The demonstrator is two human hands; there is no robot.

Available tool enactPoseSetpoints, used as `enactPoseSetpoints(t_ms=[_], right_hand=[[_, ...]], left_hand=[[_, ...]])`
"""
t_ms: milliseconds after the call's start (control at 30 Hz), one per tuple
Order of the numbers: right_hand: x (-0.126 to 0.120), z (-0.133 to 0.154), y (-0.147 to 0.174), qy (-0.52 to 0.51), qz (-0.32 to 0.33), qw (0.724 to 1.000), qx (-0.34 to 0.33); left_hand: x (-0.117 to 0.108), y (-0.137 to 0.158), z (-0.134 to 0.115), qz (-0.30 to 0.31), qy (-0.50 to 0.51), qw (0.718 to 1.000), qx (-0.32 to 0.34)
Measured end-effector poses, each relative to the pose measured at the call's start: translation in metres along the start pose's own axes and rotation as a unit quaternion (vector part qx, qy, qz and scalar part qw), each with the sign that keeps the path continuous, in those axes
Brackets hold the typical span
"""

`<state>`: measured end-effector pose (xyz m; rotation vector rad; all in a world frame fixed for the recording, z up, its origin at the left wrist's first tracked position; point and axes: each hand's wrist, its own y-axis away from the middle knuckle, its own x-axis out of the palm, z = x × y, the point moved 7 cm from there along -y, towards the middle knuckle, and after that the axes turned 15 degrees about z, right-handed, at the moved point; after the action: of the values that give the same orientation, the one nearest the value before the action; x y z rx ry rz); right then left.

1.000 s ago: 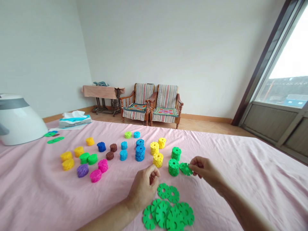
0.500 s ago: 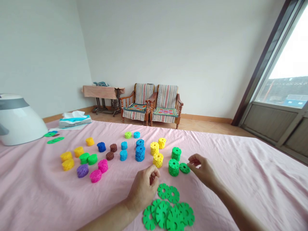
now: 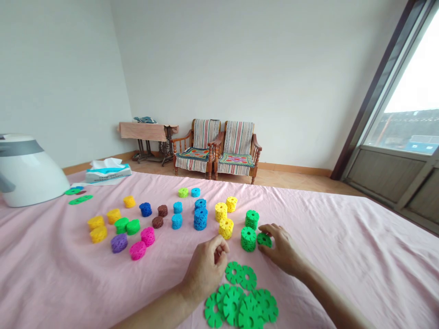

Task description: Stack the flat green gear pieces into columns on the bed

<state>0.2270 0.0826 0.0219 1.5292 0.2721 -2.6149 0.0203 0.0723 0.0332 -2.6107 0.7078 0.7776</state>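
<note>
My right hand (image 3: 283,251) has its thumb and fingertips at opposite edges of a small low pile of green slotted discs (image 3: 264,240), which rests on the cloth. Left of it stand two taller green disc stacks (image 3: 248,238), one behind the other. My left hand (image 3: 207,265) is loosely curled near the cloth, with nothing showing in its fingers. Loose green slotted discs (image 3: 233,304) lie overlapping, close to me. Yellow disc stacks (image 3: 226,228) are just beyond my left hand, and blue disc stacks (image 3: 200,219) stand to their left.
Purple (image 3: 119,243), pink (image 3: 137,250), brown (image 3: 162,210) and orange-yellow stacks (image 3: 99,234) spread leftward over the pink tablecloth (image 3: 343,237). A white kettle (image 3: 32,178) and a tissue box (image 3: 108,173) stand at far left. Two wooden armchairs (image 3: 236,146) are beyond the table.
My right hand has moved left, and its fingers have come around the small green disc pile. The left hand stays almost where it was.
</note>
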Motion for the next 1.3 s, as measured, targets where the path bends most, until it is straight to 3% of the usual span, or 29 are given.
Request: enactPoseSetpoints(t_ms=[300,533,867,1067,1300], right_hand=[[0.002,0.010,0.021,-0.036,0.062,0.997,-0.025],[0.003,0.021,0.029,-0.051,0.128,0.990,0.000],[-0.022,0.030,0.034,-0.048,0.120,0.992,0.004],[0.001,0.070,0.043,-0.070,0.176,0.981,-0.050],[0.016,0.081,0.044,-0.024,0.172,0.984,-0.036]], left_hand=[[0.001,0.000,0.001,0.002,-0.001,1.000,-0.001],[0.001,0.001,0.000,0.006,0.002,1.000,-0.004],[0.000,0.001,-0.002,0.003,-0.006,1.000,0.002],[0.003,0.002,-0.004,0.017,-0.032,0.999,-0.007],[0.008,0.003,-0.011,0.053,-0.069,0.996,-0.002]])
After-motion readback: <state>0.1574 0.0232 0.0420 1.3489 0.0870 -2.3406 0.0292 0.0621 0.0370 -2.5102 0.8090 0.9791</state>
